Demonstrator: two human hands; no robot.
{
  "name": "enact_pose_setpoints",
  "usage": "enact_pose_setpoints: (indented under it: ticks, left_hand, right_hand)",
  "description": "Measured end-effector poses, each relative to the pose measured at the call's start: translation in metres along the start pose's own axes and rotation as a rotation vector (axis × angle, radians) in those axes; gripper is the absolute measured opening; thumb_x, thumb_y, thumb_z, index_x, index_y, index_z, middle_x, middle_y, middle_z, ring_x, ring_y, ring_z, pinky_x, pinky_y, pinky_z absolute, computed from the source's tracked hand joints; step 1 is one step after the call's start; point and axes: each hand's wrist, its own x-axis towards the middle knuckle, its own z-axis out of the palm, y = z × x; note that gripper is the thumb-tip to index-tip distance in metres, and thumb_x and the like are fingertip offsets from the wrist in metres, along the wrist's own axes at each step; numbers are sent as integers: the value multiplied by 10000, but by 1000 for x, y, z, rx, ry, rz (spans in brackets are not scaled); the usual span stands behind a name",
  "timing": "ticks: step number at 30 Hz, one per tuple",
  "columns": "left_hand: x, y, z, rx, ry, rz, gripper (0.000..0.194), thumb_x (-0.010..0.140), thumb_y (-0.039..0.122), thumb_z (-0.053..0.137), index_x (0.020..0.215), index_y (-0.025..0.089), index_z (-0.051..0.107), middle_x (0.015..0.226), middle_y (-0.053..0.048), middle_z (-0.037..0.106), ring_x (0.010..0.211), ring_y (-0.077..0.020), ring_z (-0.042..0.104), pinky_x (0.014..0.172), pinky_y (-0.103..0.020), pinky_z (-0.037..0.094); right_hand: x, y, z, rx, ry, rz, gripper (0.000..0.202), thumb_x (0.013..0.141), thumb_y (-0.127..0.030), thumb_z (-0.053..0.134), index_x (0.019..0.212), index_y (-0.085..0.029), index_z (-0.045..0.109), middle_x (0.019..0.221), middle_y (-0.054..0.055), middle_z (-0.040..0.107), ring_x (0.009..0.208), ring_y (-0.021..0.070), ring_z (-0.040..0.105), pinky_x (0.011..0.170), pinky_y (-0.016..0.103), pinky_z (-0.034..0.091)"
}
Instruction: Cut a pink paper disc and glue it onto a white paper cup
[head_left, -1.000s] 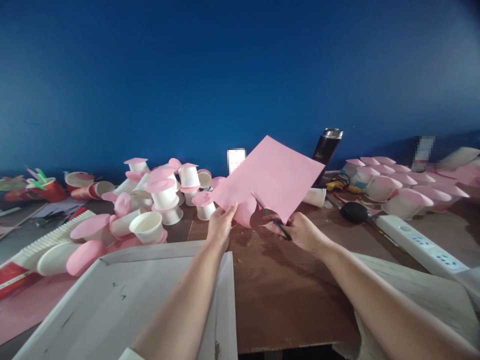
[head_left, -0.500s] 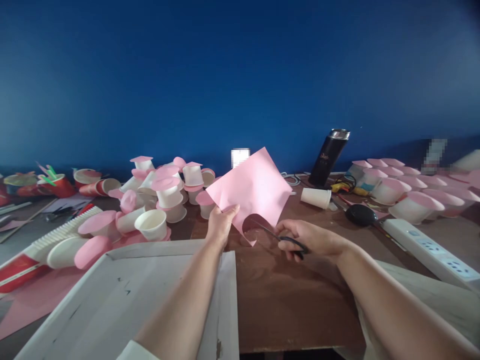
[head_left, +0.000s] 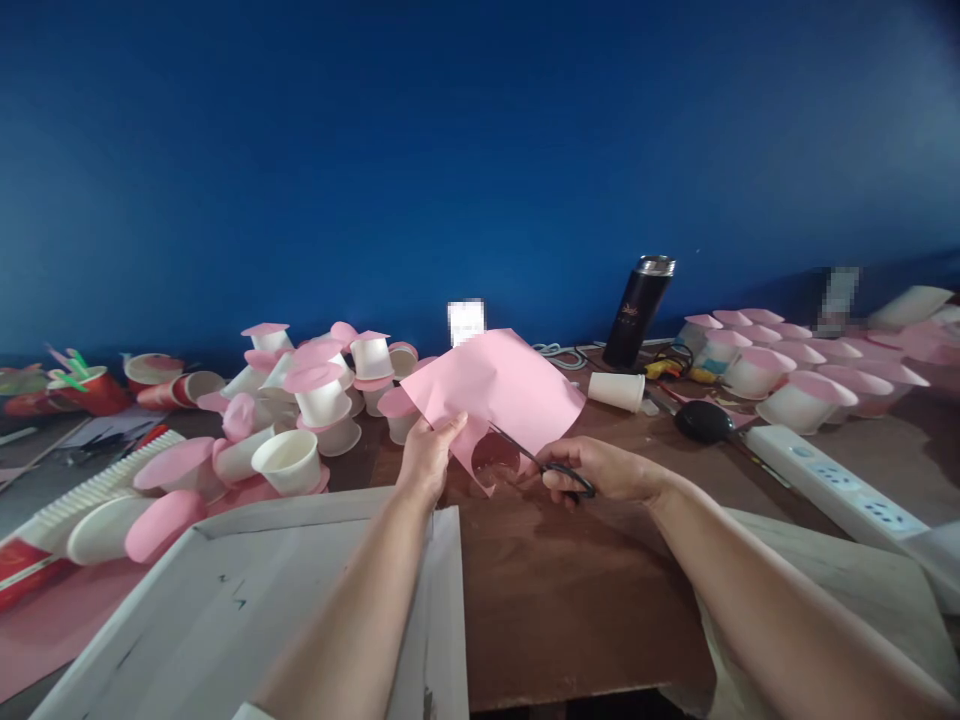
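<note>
Head view: I see the left hand (head_left: 426, 462) pinching one pink sheet (head_left: 517, 385), the right hand (head_left: 611, 470) clasped round one pair of scissors (head_left: 555, 467), one black flask (head_left: 637, 314) beyond.

Brown table (head_left: 570, 620), pink-topped cups (head_left: 806, 390), white power strip (head_left: 840, 490), black flask (head_left: 637, 312)

I'm counting: 2 hands (head_left: 609, 470) | 1 scissors (head_left: 541, 465) | 1 held pink sheet (head_left: 499, 380) | 1 flask (head_left: 636, 315) | 1 power strip (head_left: 832, 487) | 20+ cups (head_left: 289, 475)

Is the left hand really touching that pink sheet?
Touching: the head view shows the left hand holding the pink sheet, its thumb lying against the near face.
</note>
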Motion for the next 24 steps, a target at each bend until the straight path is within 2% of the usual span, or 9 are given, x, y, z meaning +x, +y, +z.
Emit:
enact_pose_setpoints:
  ticks: [5, 10, 16, 19, 24]
  left_hand:
    - [-3, 0, 5, -4, -12, -52, 446, 588, 328, 816, 961, 133, 665, 938, -90, 719, 834, -219, 675, 805, -353, 516]
    - [-5, -2, 8, 75, -29, -43, 487, 574, 358, 818, 977, 127, 670, 971, -114, 716, 885, -252, 668, 803, -362, 512]
    - [-10, -2, 14, 131, 9, -59, 536, 503, 371, 845, 945, 110, 692, 822, -101, 727, 850, -283, 671, 784, -371, 511]
    - [-12, -1, 16, 140, -3, -59, 530, 504, 369, 845, 941, 107, 697, 812, -104, 728, 846, -288, 673, 787, -377, 511]
    - [-16, 2, 18, 120, -28, -95, 519, 516, 364, 845, 940, 100, 703, 816, -116, 731, 827, -294, 679, 778, -388, 518]
  right_hand:
    - [5, 1, 6, 22, 96, -34, 488, 775, -564, 636, 984, -124, 615, 702, 16, 606, 586, 103, 573, 482, 199, 453]
    - [9, 1, 11, 41, 174, -86, 472, 796, -565, 611, 949, -118, 611, 704, 22, 605, 563, 98, 563, 434, 190, 432]
    - [15, 3, 17, 82, 287, -63, 504, 724, -601, 659, 914, -137, 609, 669, 9, 594, 565, 121, 564, 410, 209, 442]
    - [17, 1, 19, 57, 330, -75, 518, 675, -597, 702, 893, -133, 620, 640, -2, 580, 555, 114, 545, 434, 212, 434]
    - [17, -2, 21, 42, 343, -101, 503, 663, -612, 701, 829, -143, 624, 622, -14, 558, 539, 106, 516, 453, 221, 416]
